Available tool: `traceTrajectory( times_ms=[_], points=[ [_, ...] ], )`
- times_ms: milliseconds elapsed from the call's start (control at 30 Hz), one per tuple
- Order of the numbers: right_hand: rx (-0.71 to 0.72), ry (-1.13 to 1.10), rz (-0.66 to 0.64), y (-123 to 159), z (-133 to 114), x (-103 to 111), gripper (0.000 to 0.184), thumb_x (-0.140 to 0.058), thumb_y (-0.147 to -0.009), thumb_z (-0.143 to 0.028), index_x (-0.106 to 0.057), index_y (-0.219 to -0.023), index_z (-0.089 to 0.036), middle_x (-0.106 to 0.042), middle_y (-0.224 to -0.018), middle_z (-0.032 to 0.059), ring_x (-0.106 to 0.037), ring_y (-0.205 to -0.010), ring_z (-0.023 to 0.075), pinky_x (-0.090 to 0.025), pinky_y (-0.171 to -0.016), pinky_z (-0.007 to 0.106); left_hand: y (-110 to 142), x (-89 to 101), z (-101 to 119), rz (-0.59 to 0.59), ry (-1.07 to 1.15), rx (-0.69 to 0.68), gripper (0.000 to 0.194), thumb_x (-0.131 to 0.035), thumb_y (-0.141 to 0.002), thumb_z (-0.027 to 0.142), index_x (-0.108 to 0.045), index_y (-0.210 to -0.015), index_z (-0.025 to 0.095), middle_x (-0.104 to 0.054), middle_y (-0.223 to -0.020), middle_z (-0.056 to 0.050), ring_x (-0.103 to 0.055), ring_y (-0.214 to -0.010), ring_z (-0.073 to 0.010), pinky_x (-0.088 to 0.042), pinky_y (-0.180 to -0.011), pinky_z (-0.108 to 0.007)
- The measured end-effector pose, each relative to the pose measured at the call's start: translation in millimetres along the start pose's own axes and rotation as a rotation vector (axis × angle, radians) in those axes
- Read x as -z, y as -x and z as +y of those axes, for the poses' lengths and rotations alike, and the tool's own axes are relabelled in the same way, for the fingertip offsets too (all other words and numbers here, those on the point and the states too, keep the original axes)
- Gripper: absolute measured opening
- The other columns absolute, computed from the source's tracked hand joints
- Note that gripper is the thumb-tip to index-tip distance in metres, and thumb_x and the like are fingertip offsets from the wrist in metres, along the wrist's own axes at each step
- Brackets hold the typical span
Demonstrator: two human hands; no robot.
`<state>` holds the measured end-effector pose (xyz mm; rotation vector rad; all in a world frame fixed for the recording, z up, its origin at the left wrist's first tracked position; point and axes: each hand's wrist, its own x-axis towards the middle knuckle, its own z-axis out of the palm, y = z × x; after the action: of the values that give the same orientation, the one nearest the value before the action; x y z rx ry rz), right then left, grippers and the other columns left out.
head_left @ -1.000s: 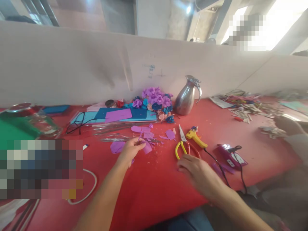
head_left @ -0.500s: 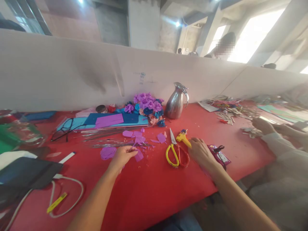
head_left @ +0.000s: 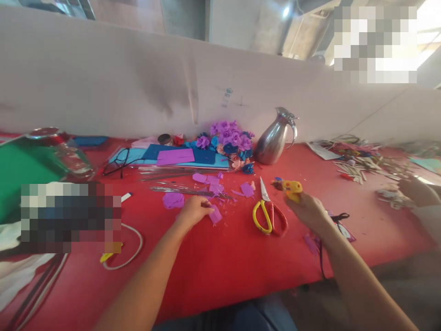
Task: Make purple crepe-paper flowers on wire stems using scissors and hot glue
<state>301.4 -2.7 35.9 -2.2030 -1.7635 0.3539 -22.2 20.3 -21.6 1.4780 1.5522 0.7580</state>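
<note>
In the head view, holds a yellow glue gun (head_left: 293,186) in the right hand (head_left: 312,212), right of the middle of the red surface (head_left: 213,271), well in from its near edge. Wraps the fingers round the handle, in a firm-looking fist; cannot tell the pressure on the trigger, hidden by the hand. Pinches a purple paper piece (head_left: 215,214) in the left hand (head_left: 195,211), seemingly between thumb and fingertips; cannot tell the exact point of contact, nor any gap between paper and surface.

Depends chiefly, by judgement, on the line from gun to paper: places the paper leftward of the gun and a little closer to the near edge, well apart from it, with the scissors (head_left: 272,211) in between. Has the gun squarely within the right hand's grip, far from the left.

Points the gun's front end leftward, blurred at the very tip, and runs its barrel roughly parallel to the far edge; slopes the handle back into the fist, toward the near edge. Seems to aim slightly to the far side of the paper rather than straight at it. Slants the paper from the fingertips toward the near edge, tipped a little to the right, roughly across the barrel's line. Turns the scissors' blades to the far edge and the finger loops to the near one
</note>
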Motion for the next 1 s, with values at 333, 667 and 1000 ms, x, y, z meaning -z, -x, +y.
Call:
traceTrajectory(
  times_ms=[333, 667, 1000],
  points=[
    [0.394, -0.418, -0.355, 67.6, -70.7, -50.8, 0.024, -0.046, -0.087, -0.039, -0.06, -0.086, -0.02, -0.062, -0.07, 0.0012, -0.057, -0.063, 0.0173, -0.039, -0.057, 0.026, 0.8, 2.4, 3.8, -0.052, -0.12, -0.012, 0.011, -0.066, -0.058, 0.028, -0.063, -0.057, 0.018, -0.061, -0.057, 0.001, -0.055, -0.063, -0.0174, -0.033, -0.058, -0.026],
    [0.335, -0.3, -0.437, 66.9, -79.6, -52.9, 0.025, -0.044, -0.086, -0.04, -0.054, -0.077, -0.019, -0.058, -0.066, 0.0, -0.054, -0.061, 0.0166, -0.033, -0.055, 0.026, 2.2, 1.6, 6.3, -0.061, -0.191, -0.028, 0.013, -0.063, -0.063, 0.026, -0.057, -0.054, 0.017, -0.058, -0.057, 0.001, -0.053, -0.065, -0.0163, -0.032, -0.058, -0.026],
    [0.321, -0.273, -0.437, 68.1, -81.4, -52.3, 0.027, -0.044, -0.087, -0.041, -0.054, -0.075, -0.019, -0.058, -0.065, 0.001, -0.053, -0.059, 0.0158, -0.032, -0.053, 0.025, 4.3, 4.0, 11.2, -0.103, -0.217, -0.015, 0.016, -0.069, -0.058, 0.023, -0.054, -0.054, 0.017, -0.051, -0.053, 0.005, -0.048, -0.06, -0.0137, -0.029, -0.056, -0.025]
  ],
)
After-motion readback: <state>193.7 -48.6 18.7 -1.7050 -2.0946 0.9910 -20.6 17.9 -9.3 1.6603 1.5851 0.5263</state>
